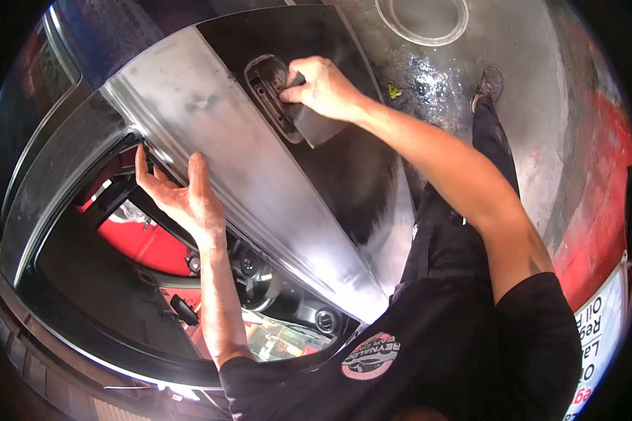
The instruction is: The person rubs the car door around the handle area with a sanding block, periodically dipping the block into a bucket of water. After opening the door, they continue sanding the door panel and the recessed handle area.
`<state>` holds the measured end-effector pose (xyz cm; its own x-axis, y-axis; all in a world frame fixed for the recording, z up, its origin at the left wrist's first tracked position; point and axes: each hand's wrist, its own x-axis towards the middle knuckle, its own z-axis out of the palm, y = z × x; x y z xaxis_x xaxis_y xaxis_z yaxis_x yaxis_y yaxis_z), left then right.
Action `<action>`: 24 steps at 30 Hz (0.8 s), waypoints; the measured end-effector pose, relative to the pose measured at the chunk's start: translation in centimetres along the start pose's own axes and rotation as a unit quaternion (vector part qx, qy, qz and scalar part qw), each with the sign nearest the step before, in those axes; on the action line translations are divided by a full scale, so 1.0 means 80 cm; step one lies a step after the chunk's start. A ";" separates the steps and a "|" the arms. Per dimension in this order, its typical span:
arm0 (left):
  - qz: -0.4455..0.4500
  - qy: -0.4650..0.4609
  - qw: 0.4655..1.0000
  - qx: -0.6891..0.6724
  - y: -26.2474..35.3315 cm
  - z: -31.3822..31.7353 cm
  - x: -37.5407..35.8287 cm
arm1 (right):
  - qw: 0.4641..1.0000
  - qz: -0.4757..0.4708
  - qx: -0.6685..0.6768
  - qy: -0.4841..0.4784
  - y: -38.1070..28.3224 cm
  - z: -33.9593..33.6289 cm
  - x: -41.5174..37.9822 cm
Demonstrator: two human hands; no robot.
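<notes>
My right hand (pixel 321 90) is closed in a pinch on a dark grey flat sheet (pixel 320 125), which hangs over the car door's dark lower panel. Its fingertips are right at the edge of the door handle recess (pixel 272 95), where dark slots show. My left hand (pixel 182 193) has its fingers spread, with fingertips at the bare metal strip (pixel 203 105) and the window edge of the car door (pixel 358 175). The strip looks sanded and cloudy, and pale smears mark the dark panel below it.
Through the open window, a steering wheel (pixel 263 291) and red surfaces (pixel 144 242) show inside the car. On the wet concrete floor (pixel 428 81) lies a round ring-like object (pixel 421 38). A printed banner (pixel 597 337) hangs at the right, and my shoe (pixel 490 83) is beyond the door.
</notes>
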<state>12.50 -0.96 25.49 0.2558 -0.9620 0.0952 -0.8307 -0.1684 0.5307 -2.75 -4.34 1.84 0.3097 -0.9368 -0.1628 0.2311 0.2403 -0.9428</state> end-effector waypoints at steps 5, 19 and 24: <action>0.016 -0.010 1.000 -0.016 0.000 -0.001 0.001 | 1.000 0.017 0.014 -0.002 0.019 0.009 -0.021; -0.009 -0.009 0.999 -0.045 0.014 0.002 0.000 | 0.993 0.113 -0.024 0.029 0.016 -0.049 -0.025; 0.016 -0.008 0.999 -0.031 0.013 0.000 -0.003 | 0.973 0.217 0.048 0.067 0.005 0.013 -0.081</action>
<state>11.54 -0.89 26.03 0.2212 -0.9702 0.0990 -0.8055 -0.1245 0.5793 -3.71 2.06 2.83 0.2765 -0.7649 -0.5818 0.1924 0.6372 -0.7463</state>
